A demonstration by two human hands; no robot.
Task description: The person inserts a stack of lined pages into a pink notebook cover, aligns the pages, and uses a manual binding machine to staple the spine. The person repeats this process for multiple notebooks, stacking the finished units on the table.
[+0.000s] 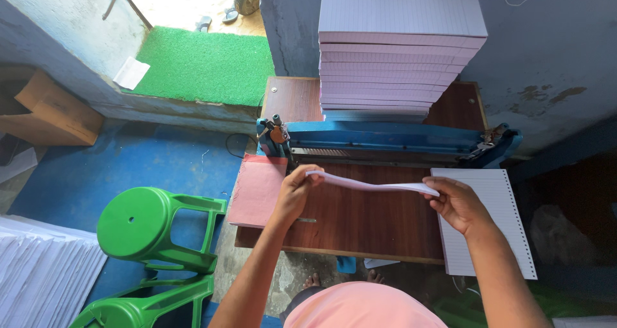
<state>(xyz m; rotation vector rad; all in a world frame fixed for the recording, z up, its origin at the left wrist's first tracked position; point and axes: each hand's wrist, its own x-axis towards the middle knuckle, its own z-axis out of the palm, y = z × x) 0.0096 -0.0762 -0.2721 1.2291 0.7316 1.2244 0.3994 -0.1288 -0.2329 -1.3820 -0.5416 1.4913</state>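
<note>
A tall pile of ruled paper stands at the back of the wooden table, behind the long blue punching machine. At the right lies a punched ruled stack, at the left a pink card sheet. Held level just in front of the machine is a thin sheaf of sheets — the left hand pinches its left end, the right hand grips the right end, fingers closed. To do it well, I judge, keep the sheaf taut and its edges flush — square to the machine's slot, both ends level, no sagging middle
</note>
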